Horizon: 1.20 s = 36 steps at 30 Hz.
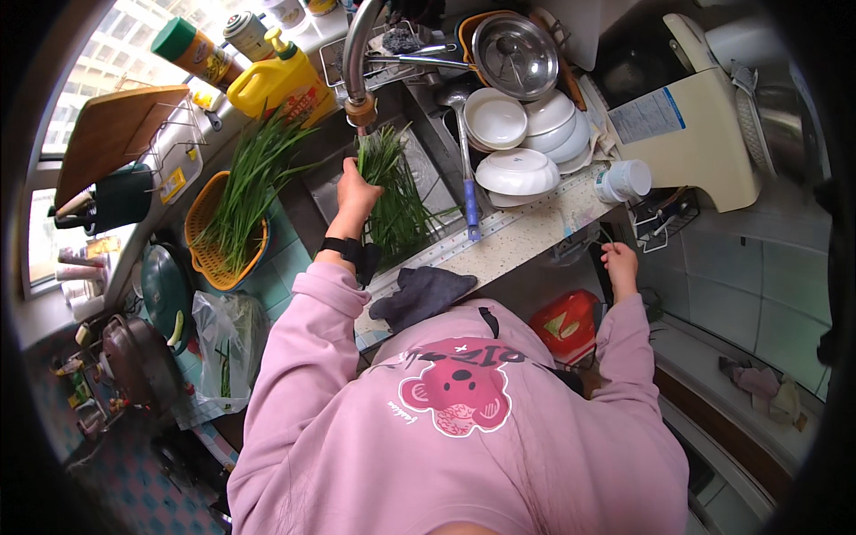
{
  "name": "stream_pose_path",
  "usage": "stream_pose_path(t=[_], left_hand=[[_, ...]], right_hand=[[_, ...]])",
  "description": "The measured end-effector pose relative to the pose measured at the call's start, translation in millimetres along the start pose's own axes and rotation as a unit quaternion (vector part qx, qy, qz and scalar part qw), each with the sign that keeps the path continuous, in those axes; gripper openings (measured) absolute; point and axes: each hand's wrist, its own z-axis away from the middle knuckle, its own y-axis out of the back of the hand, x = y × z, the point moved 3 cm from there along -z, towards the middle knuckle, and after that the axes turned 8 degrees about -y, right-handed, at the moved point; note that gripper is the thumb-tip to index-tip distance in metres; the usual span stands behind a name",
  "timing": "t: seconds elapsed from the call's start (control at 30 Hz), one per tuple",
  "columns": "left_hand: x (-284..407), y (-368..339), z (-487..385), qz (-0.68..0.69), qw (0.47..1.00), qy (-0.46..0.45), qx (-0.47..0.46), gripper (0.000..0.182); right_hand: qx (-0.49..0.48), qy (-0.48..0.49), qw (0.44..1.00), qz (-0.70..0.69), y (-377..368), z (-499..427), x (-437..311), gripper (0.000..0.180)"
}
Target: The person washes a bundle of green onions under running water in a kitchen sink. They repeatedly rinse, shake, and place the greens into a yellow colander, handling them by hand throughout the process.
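My left hand grips a bunch of long green Chinese chives near one end. The bunch hangs in the stainless steel sink, just below the faucet's brass collar. On the right, beyond the counter's front edge, my right hand is closed with fingertips together on a thin pale strand; what the strand is, I cannot tell. Below that hand is a red plastic bag. More chives lie in and over an orange plastic basket left of the sink.
Stacked white bowls, a blue-handled ladle and a steel basin crowd the sink's right side. A dark cloth lies on the front edge. A yellow jug stands behind the sink. Left are a clear plastic bag and a green lid.
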Motion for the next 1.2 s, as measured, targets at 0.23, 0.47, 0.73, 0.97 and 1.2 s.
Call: stream_pose_path(t=[0.23, 0.47, 0.73, 0.97, 1.2], left_hand=[[-2, 0, -4, -0.033, 0.999, -0.024, 0.033, 0.04], [3, 12, 6, -0.096, 0.995, -0.013, 0.033, 0.046], [-8, 3, 1, 0.07, 0.995, -0.049, 0.053, 0.047], [-15, -10, 2, 0.387, 0.922, -0.003, -0.031, 0.043], [4, 3, 8, 0.425, 0.904, -0.014, -0.032, 0.053]], right_hand=[[-0.135, -0.12, 0.983, -0.024, -57, -75, 61, 0.019], [-0.076, -0.152, 0.975, -0.144, -69, -119, 78, 0.037], [0.09, -0.037, 0.994, -0.056, -46, -119, 66, 0.032], [0.275, 0.165, 0.943, 0.085, -32, -14, -72, 0.032], [-0.264, 0.345, 0.883, -0.178, -178, 94, -231, 0.031]])
